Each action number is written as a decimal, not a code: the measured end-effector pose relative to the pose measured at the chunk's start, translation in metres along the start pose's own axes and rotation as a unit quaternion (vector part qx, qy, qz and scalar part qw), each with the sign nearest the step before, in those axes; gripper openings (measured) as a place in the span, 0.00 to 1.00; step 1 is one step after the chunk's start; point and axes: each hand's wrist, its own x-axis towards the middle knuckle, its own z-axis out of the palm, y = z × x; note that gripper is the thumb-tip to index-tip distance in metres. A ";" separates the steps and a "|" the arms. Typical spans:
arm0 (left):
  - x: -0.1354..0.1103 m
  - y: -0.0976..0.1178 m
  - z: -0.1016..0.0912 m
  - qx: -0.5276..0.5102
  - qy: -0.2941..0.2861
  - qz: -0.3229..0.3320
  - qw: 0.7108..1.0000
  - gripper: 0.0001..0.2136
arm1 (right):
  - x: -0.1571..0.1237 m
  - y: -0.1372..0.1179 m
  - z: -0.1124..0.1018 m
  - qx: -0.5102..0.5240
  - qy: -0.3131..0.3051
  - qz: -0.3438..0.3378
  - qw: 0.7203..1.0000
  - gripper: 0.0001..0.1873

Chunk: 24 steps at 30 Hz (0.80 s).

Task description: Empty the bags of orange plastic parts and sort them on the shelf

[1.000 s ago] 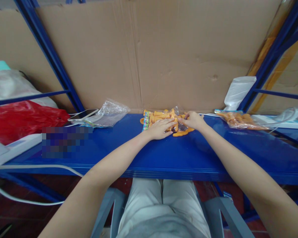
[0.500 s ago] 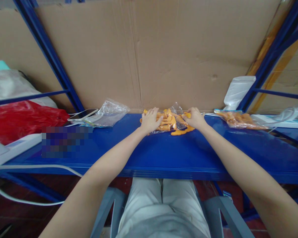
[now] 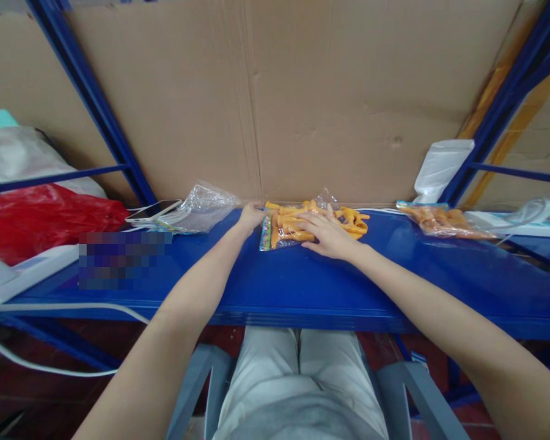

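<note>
A: Starting at the left, what worries us? The phone (image 3: 153,210) and the empty clear bag (image 3: 201,208) lie on the blue shelf (image 3: 302,287), just beside our left hand (image 3: 250,216).

B: That hand is curled closed on the far left corner of the bag of orange pieces (image 3: 293,227). The bag lies at the back of the shelf, against the cardboard (image 3: 302,104). If we tug leftward, our wrist could knock the phone or sweep the clear bag along.

A: And our right hand (image 3: 327,235)?

B: It lies flat on the bag with fingers spread, gripping nothing and only pressing down. The film looks slick, so we judge the bag could slide under the palm. At the right end, the end pieces (image 3: 356,220) poke past our fingers, and we cannot tell whether film covers them. If that end is open, pressing could push more out onto the shelf.

A: Further right, the second bag (image 3: 440,221) is well apart, so we see little chance of the two mixing.

B: Agreed.

A: Is there anything we can read?

B: Very little. The pixelated patch (image 3: 123,260) at the left is unreadable. The coloured strip (image 3: 266,232) along our bag's left edge has print too small to make out, and the second bag's strip is no better. The white pouch (image 3: 440,168) shows no writing, so there is no brand we can name.
</note>
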 end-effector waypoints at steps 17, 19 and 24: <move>-0.002 0.013 -0.005 -0.112 -0.081 -0.123 0.983 0.09 | 0.002 0.001 0.003 -0.110 -0.001 -0.035 0.993 0.22; -0.002 0.013 -0.006 -0.144 -0.092 -0.132 0.976 0.07 | 0.003 0.004 0.003 -0.124 0.011 -0.014 0.992 0.20; -0.008 0.019 -0.007 -0.184 -0.130 -0.141 0.964 0.06 | 0.003 0.007 -0.004 -0.116 0.007 0.062 0.991 0.16</move>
